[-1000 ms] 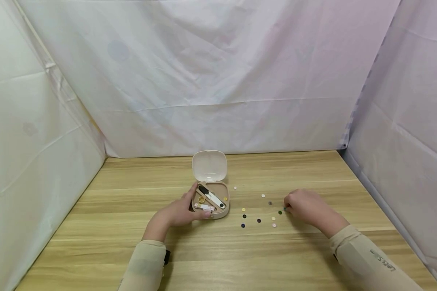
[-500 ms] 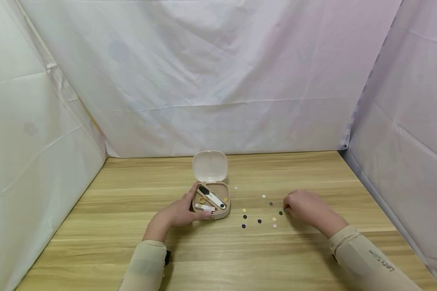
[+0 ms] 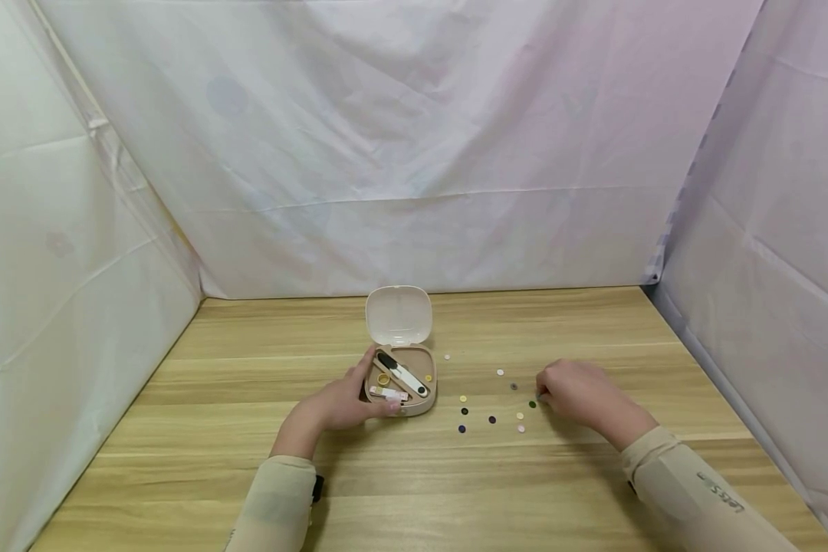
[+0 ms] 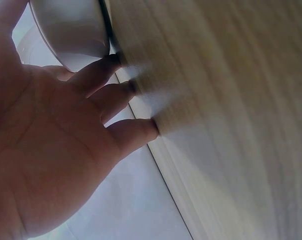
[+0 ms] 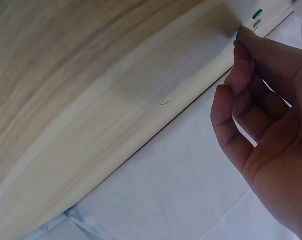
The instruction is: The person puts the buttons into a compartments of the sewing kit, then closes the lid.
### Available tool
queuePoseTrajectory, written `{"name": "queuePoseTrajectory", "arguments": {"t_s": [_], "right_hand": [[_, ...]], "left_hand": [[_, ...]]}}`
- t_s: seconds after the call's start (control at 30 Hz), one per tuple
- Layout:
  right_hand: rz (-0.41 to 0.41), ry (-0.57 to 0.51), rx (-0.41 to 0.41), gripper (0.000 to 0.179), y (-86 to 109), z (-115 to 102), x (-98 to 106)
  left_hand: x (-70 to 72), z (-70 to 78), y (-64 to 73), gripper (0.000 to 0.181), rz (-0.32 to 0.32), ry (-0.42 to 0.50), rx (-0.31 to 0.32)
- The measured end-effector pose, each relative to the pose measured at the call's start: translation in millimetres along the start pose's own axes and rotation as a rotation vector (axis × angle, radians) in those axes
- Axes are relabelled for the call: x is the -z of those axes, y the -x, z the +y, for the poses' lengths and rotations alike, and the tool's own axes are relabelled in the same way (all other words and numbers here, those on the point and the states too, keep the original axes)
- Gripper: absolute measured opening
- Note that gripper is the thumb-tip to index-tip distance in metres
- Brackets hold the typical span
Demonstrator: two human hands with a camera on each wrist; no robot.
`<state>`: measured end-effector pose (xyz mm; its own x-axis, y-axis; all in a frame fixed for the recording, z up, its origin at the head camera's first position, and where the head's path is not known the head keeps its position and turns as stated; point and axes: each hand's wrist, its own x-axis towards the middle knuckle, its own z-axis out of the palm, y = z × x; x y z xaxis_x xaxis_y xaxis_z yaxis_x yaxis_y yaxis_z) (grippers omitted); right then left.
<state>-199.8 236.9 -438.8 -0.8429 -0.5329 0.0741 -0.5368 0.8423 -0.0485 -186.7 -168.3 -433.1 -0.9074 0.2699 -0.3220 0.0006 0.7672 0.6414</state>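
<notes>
An open sewing box (image 3: 421, 409) stands on the table with its pale lid (image 3: 398, 316) tipped back. My left hand (image 3: 338, 400) grips it by the left side, thumb across the front and the other fingers spread, several tips down on the wood in the left wrist view. Inside lie white thread snips (image 3: 409, 380) with a black end, a gold ring-shaped thimble (image 3: 383, 379), a pale printed strip (image 3: 389, 394) and a yellow button (image 3: 428, 378). Over to the right, my right hand (image 3: 583, 395) pinches a teal button (image 5: 238, 36) between thumb and index finger, close to the tabletop.
Several loose buttons lie between box and right hand, among them a green one (image 3: 533, 404), a grey one (image 3: 514, 386), a white one (image 3: 500, 372) and a dark blue one (image 3: 462, 429). White cloth (image 3: 414, 153) hangs along the table's back and sides.
My right hand has shifted very slightly left with its fingertips at the teal button. The left hand and the box stay in place.
</notes>
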Motion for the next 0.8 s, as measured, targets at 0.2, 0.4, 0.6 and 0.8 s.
{"name": "queuePoseTrajectory", "arguments": {"t_s": [0.2, 0.4, 0.6, 0.8], "right_hand": [[0.018, 0.001, 0.011, 0.030, 0.4, 0.3, 1.4], [0.026, 0.002, 0.023, 0.035, -0.2, 0.0, 3.3], [0.027, 0.004, 0.041, 0.037, -1.2, 0.2, 4.0], [0.020, -0.007, 0.027, 0.031, -3.6, -0.1, 8.8]], "left_hand": [[-0.5, -0.4, -0.5, 0.122, 0.002, -0.010, 0.001], [-0.2, 0.3, -0.1, 0.122, 0.007, -0.006, 0.003], [-0.6, -0.5, 0.4, 0.121, 0.008, -0.014, 0.008], [-1.0, 0.3, 0.6, 0.121, 0.007, -0.020, 0.011]]}}
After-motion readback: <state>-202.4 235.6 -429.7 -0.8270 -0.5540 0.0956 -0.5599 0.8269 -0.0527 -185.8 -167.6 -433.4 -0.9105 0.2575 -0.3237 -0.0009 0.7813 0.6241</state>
